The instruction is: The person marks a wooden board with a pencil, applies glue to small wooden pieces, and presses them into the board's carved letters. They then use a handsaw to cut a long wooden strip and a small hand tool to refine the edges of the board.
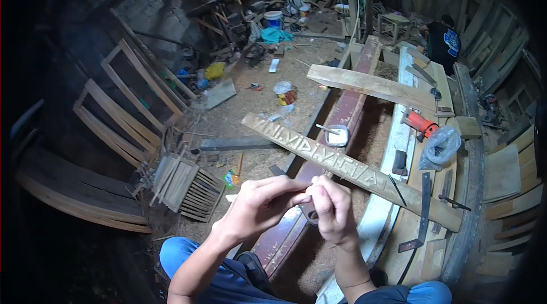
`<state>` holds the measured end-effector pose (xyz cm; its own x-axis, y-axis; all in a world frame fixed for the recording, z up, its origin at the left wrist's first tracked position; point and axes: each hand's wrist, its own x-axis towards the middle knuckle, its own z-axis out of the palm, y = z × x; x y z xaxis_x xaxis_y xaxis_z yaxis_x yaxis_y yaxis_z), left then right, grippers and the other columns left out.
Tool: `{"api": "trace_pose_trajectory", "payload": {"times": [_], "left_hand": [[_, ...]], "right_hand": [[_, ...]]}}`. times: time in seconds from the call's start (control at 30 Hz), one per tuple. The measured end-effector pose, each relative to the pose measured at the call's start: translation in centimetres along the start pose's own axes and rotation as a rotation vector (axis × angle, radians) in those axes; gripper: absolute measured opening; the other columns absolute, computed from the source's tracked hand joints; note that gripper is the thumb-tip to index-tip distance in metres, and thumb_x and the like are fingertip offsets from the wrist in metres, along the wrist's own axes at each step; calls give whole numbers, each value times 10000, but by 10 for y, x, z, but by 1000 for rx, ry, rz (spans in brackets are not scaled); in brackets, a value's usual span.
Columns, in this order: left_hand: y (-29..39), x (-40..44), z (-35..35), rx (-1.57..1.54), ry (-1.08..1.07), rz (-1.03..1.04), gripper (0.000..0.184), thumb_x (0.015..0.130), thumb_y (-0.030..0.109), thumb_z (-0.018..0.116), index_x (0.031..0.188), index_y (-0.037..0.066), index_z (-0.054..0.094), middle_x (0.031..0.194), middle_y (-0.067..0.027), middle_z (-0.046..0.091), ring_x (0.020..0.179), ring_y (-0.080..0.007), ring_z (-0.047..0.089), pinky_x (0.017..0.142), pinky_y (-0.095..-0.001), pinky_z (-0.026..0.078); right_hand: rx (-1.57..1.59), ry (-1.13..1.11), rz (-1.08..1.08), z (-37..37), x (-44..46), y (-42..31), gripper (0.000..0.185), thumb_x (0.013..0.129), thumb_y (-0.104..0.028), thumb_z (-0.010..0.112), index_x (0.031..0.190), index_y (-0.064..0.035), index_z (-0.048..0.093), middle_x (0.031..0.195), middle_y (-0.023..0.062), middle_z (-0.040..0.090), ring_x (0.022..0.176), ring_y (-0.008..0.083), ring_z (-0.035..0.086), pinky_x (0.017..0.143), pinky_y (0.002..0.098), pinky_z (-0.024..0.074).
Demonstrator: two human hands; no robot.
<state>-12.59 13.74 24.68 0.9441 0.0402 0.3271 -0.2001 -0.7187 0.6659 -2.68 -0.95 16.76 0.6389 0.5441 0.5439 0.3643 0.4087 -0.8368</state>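
My left hand [259, 204] and my right hand [332, 207] meet at the fingertips, raised in front of the maroon beam [273, 247]. Both are pinched closed; whatever lies between the fingertips is too small to make out. Just beyond them a wooden board with carved letters [319, 153] lies slantwise across the beams. A white tub with a stick in it [336, 135] stands behind that board. Partly hidden below my fingers is a round metallic object [309, 213]. A thin dark green tool [397, 190] rests on the board's right part.
Right of the board lie a red power tool [420, 124], a plastic bag [440, 147] and a metal square [421, 213]. A plain plank [370, 85] crosses the beams farther back. Another person [443, 42] is at the upper right. Wooden frames [119, 116] lean at left.
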Motion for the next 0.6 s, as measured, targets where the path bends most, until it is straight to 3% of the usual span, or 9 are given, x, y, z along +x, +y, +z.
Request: {"api": "trace_pose_trajectory", "payload": {"times": [0.07, 0.13, 0.23, 0.27, 0.33, 0.4, 0.5, 0.6], "left_hand": [[-17, -15, 2, 47, -7, -13, 238, 904, 85, 788, 1130, 32, 733, 865, -134, 701, 719, -261, 691, 650, -357, 536], [-30, -21, 2, 5, 2, 28, 247, 899, 66, 775, 1141, 46, 729, 877, -134, 706, 717, -273, 700, 640, -364, 539], [-31, -19, 2, -30, -11, 73, 203, 887, 66, 808, 1075, 9, 756, 816, -118, 733, 716, -216, 732, 612, -323, 537], [-28, -17, -1, -84, 1, 45, 202, 896, 63, 799, 1085, 8, 751, 820, -120, 724, 699, -223, 719, 608, -337, 531], [-22, -14, -15, -22, -44, -43, 207, 918, 73, 779, 1111, 13, 738, 852, -125, 720, 692, -237, 706, 616, -349, 531], [-19, -18, -18, 26, -57, -71, 247, 917, 59, 758, 1155, 13, 712, 878, -123, 712, 726, -256, 706, 648, -353, 538], [-16, -23, -18, 73, -100, -62, 376, 857, -12, 736, 1227, 20, 682, 866, -134, 694, 789, -308, 709, 694, -390, 548], [-17, -26, -13, 127, -108, -76, 382, 847, -28, 732, 1223, 25, 688, 874, -144, 699, 787, -321, 709, 697, -409, 553]], "right_hand": [[2, -47, 18, 9, -9, 11, 314, 1098, -207, 464, 883, 4, 553, 759, 131, 598, 673, 235, 620, 642, 377, 489], [9, 5, 93, 19, -20, 17, 403, 1090, -243, 429, 816, 5, 587, 722, 73, 577, 646, 143, 544, 693, 331, 472], [3, 68, 115, 25, -23, 16, 440, 1096, -281, 398, 798, -17, 583, 731, 53, 559, 687, 131, 542, 751, 323, 481], [-47, 60, 50, 26, -19, 14, 403, 1102, -236, 423, 812, -3, 579, 752, 55, 563, 700, 137, 548, 742, 327, 474], [-106, 15, 75, 27, -11, 12, 250, 1079, -114, 506, 888, 18, 597, 763, 133, 606, 676, 271, 635, 664, 374, 503], [-293, -59, -2, 15, 0, 19, 222, 1050, -138, 603, 897, 21, 625, 761, 143, 604, 679, 290, 618, 631, 402, 478], [-282, -95, -60, 9, -1, 18, 212, 1022, -136, 640, 880, 21, 636, 752, 140, 592, 662, 298, 596, 616, 411, 464], [-363, -93, -126, 7, -5, 19, 192, 998, -120, 665, 865, 17, 646, 749, 137, 589, 658, 306, 587, 612, 411, 458]]}}
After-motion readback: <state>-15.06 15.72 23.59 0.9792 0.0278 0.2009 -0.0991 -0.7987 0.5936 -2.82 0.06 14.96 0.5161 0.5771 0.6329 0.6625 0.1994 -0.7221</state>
